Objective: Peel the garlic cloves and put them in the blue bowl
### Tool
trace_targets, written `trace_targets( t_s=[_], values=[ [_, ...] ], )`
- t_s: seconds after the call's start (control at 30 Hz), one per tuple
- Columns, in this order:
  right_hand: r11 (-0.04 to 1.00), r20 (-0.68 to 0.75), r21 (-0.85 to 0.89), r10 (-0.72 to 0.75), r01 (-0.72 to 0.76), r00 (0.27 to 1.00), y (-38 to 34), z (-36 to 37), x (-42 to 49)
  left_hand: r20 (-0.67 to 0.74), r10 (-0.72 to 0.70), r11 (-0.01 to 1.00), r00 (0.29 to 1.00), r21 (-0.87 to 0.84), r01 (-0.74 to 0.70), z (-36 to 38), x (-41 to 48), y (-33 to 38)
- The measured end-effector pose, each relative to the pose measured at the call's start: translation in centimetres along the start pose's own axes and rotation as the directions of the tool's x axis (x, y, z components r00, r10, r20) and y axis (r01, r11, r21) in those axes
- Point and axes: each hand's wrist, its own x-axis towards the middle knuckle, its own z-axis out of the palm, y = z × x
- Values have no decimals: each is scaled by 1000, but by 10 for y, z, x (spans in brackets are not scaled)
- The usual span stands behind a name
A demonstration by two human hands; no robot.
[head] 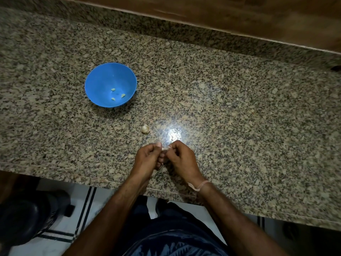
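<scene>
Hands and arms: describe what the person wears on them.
No sleeves or gloves are in view. The left hand shows no ring, watch or band. The right hand has a thin pale pink thread band tied round its wrist, with one loose end trailing.

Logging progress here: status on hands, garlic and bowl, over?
Left hand and right hand both pinching one garlic clove. Three peeled cloves in blue bowl. One unpeeled piece waiting on counter, path to bowl open.

Speckled granite counter point(239, 100) under a wooden ledge point(239, 17) — white striped floor tiles point(60, 230) below.
</scene>
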Motion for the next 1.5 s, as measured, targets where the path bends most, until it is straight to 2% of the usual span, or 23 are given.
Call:
trace_targets(
  t_s=[0.07,0.13,0.2,0.3,0.43,0.5,0.57,0.63,0.7,0.87,1.0,1.13,1.27,1.5],
  values=[
    [999,-27,2,35,-35,999,4,-1,5,2,6,999,1000,-46,-6,0,0,1],
    [999,-66,-29,11,-13,998,7,-1,6,-25,7,997,1000,-83,-9,0,1,0],
    [987,-98,-146,-86,71,991,9,-2,5,-58,9,995,998,-104,-15,0,2,0],
    [914,-92,-356,-243,196,966,10,-3,5,-90,9,992,996,-121,-20,-2,5,1],
    [836,-85,-492,-323,242,942,8,-3,6,-124,18,988,992,-148,-37,-1,5,3],
    [909,-108,-344,-286,234,952,6,-3,6,-136,30,986,990,-158,-52,1,3,5],
    [990,-109,-47,-135,130,985,1,-1,5,-153,52,987,987,-145,-75,3,0,7],
    [988,-94,152,-17,31,995,-1,2,4,-181,77,990,980,-105,-97,6,-3,8],
    [972,-97,234,27,-3,995,1,4,5,-208,103,990,973,-68,-120,8,-6,7],
    [957,-98,291,25,5,995,7,13,2,-263,145,983,954,151,-108,7,-5,9],
    [915,-78,402,86,-47,993,5,19,-1,-208,180,953,961,278,-118,4,-2,12],
    [841,-86,529,180,-108,980,3,19,-5,-143,276,917,951,335,-215,-6,-7,12],
    [845,-119,526,188,-99,975,-2,20,-7,-16,376,833,927,443,-330,-18,-12,20],
    [910,-181,414,107,-23,978,-15,22,-14,136,514,651,847,581,-489,-29,-13,37]
  ],
)
